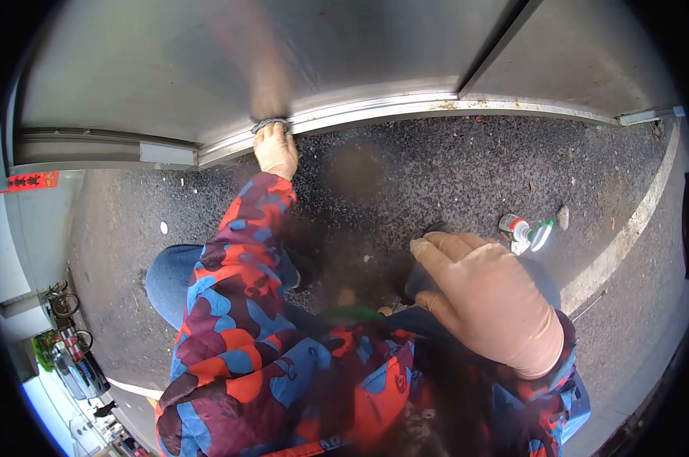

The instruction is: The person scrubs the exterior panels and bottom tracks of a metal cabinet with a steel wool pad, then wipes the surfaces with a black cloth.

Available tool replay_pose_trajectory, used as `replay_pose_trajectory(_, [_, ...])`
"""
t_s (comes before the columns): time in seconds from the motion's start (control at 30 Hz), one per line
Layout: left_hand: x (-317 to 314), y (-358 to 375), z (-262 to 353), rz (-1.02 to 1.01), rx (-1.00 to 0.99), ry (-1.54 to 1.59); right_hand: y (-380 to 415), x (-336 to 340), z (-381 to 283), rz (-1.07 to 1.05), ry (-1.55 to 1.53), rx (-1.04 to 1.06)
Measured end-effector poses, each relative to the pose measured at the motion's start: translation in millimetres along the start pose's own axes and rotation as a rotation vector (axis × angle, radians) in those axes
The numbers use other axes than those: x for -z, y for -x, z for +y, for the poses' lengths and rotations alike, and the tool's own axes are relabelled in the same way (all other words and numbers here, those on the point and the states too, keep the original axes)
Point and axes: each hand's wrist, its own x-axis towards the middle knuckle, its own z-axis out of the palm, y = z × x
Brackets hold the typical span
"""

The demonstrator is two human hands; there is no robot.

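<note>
Right hand (493, 301) nearest the camera, in what looks like a thin pale glove, hangs loosely open above the bent right knee, fingers stretched together and thumb set apart — nothing shows in its grip, though the palm is turned from view. Behind it spreads a padded jacket (257, 362) patterned in red, blue and maroon, with the left knee (171, 278) in blue denim jutting out beside the sleeve. On the dark asphalt (405, 183) just past the right hand is a spray bottle (518, 227), white with a red label and a green-and-white trigger head; whether it stands or lies is hard to tell. A pale stone (563, 218) sits close by, near a white painted line (626, 236). At arm's length, the left hand (276, 151), similarly gloved, has its fingers closed on a grey wad (271, 124) — held against the pale metal strip (360, 113) along the foot of a dull metal panel (344, 46), which carries a blurred reflection of the arm. Farther off at left are a red banner (36, 181) and a bicycle (65, 305).
</note>
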Motion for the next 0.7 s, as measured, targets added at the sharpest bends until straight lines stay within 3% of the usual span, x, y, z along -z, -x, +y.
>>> replay_pose_trajectory(0.17, [-24,-28,150,-0.078,-0.166,0.245,-16,0,-8,-0.095,-0.014,-0.025])
replay_pose_trajectory(0.27, [-36,-40,182,-0.153,-0.279,0.292,-29,-1,-12,-0.101,0.017,-0.028])
replay_pose_trajectory(0.37, [-31,-32,151,-0.108,-0.259,0.259,-36,-4,-15,-0.123,0.032,-0.037])
replay_pose_trajectory(0.5, [-3,-4,38,-0.080,-0.135,0.062,-42,-7,-17,-0.139,0.029,-0.031])
replay_pose_trajectory(0.6, [13,17,-38,-0.068,0.070,-0.117,-44,-6,-20,-0.128,0.047,-0.012])
replay_pose_trajectory(0.7, [3,15,-32,-0.046,0.176,-0.127,-45,-8,-22,-0.147,0.018,-0.001])
